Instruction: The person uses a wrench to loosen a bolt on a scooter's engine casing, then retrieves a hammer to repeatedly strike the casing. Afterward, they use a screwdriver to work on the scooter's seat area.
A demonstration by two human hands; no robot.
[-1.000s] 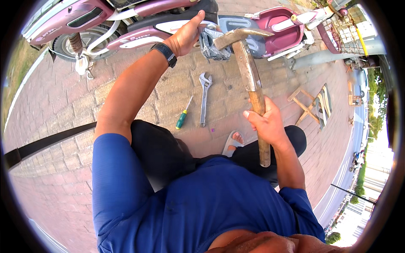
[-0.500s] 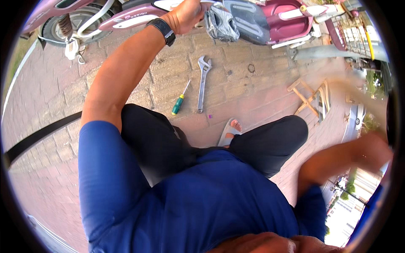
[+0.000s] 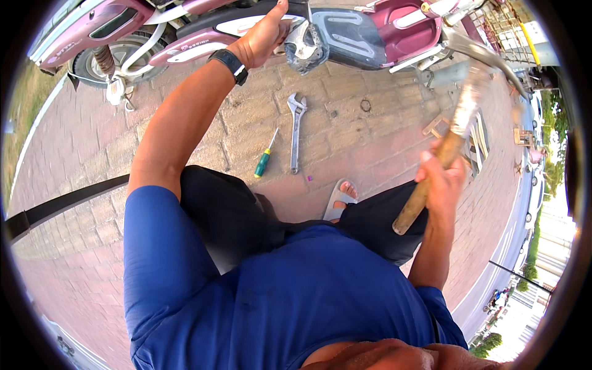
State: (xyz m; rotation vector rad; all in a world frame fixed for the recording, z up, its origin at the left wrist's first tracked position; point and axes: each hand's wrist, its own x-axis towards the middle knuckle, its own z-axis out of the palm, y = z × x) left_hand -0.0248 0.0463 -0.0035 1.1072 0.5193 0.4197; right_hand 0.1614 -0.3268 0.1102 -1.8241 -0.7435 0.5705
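wooden-handled hammer (image 3: pixel 454 143), in right hand (image 3: pixel 448 185), tilted

Free room over paving (image 3: pixel 364 135) between wrench (image 3: pixel 295 135) and hammer (image 3: pixel 461 128), pink scooter (image 3: pixel 348 40) in the way beyond.

The right hand (image 3: pixel 445 180) holds a hammer with a worn wooden handle (image 3: pixel 454 139); its far end is blurred. The left hand (image 3: pixel 264 41) is at the far pink and white scooter (image 3: pixel 188 47), just beside a grey part wrapped in clear plastic (image 3: pixel 306 53). On the reddish brick pavement (image 3: pixel 246 120) lie a silver adjustable wrench (image 3: pixel 295 132) and, left of it, a green and yellow screwdriver (image 3: pixel 264 161). Their tips point to the far side.
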